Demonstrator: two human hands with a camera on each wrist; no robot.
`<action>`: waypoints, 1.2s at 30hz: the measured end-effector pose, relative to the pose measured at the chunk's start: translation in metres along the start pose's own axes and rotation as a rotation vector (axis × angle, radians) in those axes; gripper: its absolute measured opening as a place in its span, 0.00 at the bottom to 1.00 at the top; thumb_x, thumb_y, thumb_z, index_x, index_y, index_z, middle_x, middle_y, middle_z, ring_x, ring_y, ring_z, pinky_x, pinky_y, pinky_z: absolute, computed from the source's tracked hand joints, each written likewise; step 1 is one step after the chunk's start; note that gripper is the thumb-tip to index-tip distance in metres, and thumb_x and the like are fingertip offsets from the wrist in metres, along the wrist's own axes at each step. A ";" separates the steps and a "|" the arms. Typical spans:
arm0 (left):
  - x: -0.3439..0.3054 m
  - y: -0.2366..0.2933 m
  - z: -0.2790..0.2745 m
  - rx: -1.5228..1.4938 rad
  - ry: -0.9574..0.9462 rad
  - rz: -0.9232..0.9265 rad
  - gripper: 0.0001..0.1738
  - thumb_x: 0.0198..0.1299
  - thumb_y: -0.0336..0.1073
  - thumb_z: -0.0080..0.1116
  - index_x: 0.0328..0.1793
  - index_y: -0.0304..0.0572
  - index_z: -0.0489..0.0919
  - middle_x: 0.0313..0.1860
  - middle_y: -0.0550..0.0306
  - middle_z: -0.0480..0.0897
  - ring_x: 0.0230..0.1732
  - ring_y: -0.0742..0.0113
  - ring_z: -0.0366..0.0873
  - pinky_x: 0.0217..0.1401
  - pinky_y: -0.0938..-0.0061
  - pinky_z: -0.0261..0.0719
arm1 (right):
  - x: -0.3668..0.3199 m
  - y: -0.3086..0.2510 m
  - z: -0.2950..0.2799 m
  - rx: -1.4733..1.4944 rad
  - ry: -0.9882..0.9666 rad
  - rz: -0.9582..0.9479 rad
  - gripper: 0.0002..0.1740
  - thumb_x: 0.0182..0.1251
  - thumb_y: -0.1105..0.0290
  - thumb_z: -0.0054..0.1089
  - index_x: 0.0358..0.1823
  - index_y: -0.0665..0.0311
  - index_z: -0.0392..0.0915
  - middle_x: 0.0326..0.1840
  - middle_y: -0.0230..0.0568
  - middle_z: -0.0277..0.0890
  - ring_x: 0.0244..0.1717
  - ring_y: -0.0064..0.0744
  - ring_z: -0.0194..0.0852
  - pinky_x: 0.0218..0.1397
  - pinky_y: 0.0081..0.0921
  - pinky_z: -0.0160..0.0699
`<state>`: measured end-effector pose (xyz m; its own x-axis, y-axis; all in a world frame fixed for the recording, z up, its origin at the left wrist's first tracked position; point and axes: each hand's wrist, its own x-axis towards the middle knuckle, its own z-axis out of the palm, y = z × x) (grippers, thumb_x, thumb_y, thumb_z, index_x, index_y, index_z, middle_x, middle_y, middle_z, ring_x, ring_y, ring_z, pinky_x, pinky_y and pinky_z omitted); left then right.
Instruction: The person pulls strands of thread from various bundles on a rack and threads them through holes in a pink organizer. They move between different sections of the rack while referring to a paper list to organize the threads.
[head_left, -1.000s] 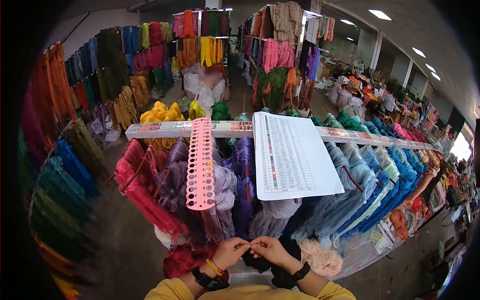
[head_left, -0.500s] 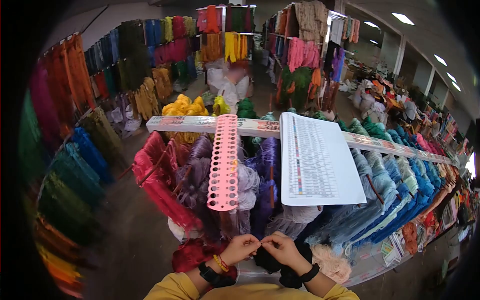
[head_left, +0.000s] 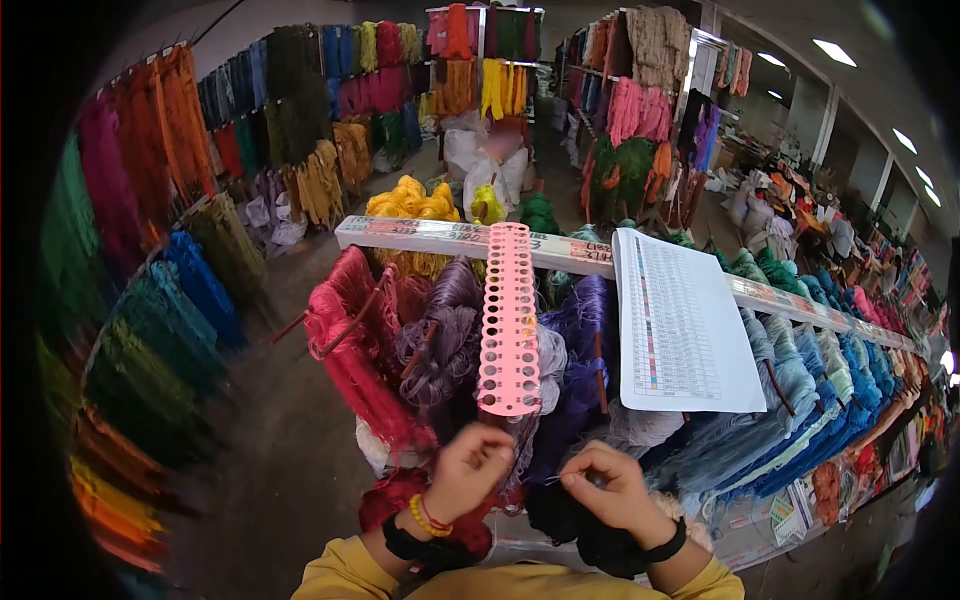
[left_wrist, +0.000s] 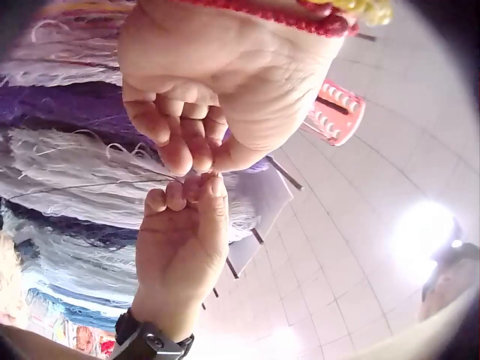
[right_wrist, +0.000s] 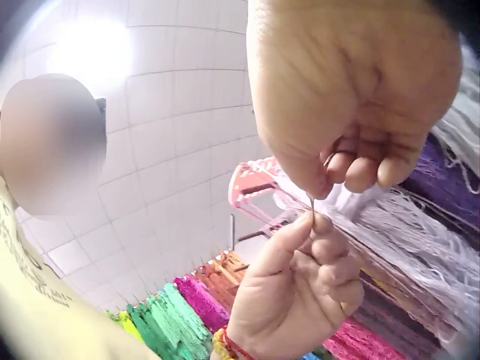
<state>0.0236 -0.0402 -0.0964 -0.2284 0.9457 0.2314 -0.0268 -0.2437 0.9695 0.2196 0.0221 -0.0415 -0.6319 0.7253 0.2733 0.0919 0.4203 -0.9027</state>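
Both hands meet over the hanging yarn, in front of the body. In the right wrist view my left hand [right_wrist: 296, 296] pinches a thin thread [right_wrist: 312, 206] between thumb and index fingertip. The right hand [head_left: 612, 487] pinches the thread from the other side with curled fingers. A dark length of thread [left_wrist: 97, 186] trails away from the fingertips in the left wrist view. In the head view the left hand [head_left: 468, 475] is a short way left of the right. Just beyond the hands lies a pink card with punched holes [head_left: 510, 340], a few yarn strands at its edge.
A printed color chart sheet [head_left: 690, 340] lies on the rack's labelled white rail [head_left: 430, 235]. Crimson skeins [head_left: 370, 370] hang left, purple skeins [head_left: 578, 350] mid-rack, blue skeins [head_left: 790, 400] right. Black yarn [head_left: 600, 545] lies below the hands. Racks of orange yarn [head_left: 180, 110] stand behind.
The two hands, fingertips together before, have drawn apart in the head view, the left one upward. The head view has turned left, so the rack and card appear farther right.
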 end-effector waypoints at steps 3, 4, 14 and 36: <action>0.016 0.036 -0.013 -0.122 0.115 0.080 0.15 0.62 0.29 0.46 0.54 0.35 0.69 0.38 0.60 0.76 0.33 0.78 0.73 0.34 0.84 0.70 | 0.026 -0.047 -0.006 -0.027 0.012 -0.136 0.02 0.54 0.77 0.59 0.29 0.67 0.75 0.25 0.34 0.69 0.25 0.20 0.67 0.28 0.16 0.66; 0.020 0.042 -0.014 -0.128 0.119 0.059 0.16 0.63 0.29 0.44 0.57 0.35 0.67 0.41 0.60 0.76 0.34 0.77 0.73 0.34 0.84 0.69 | 0.036 -0.061 -0.006 -0.067 0.024 -0.182 0.02 0.54 0.78 0.59 0.29 0.67 0.75 0.25 0.35 0.69 0.25 0.21 0.68 0.28 0.17 0.66; 0.046 0.042 -0.020 -0.317 0.197 -0.050 0.11 0.65 0.32 0.43 0.51 0.38 0.72 0.26 0.68 0.70 0.20 0.85 0.60 0.21 0.88 0.56 | 0.110 -0.073 0.021 -0.569 0.044 -0.176 0.06 0.55 0.69 0.55 0.30 0.63 0.73 0.27 0.44 0.72 0.28 0.44 0.74 0.30 0.33 0.72; 0.062 0.034 -0.023 -0.589 0.024 -0.222 0.07 0.63 0.31 0.48 0.42 0.36 0.74 0.30 0.61 0.79 0.26 0.77 0.75 0.28 0.85 0.72 | 0.123 -0.073 0.033 -0.935 -0.084 -0.075 0.08 0.54 0.65 0.55 0.32 0.60 0.75 0.26 0.40 0.76 0.29 0.44 0.76 0.30 0.35 0.73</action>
<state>-0.0136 0.0050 -0.0514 -0.1775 0.9839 0.0217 -0.6056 -0.1266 0.7856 0.1101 0.0631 0.0470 -0.7112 0.6522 0.2623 0.6062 0.7579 -0.2409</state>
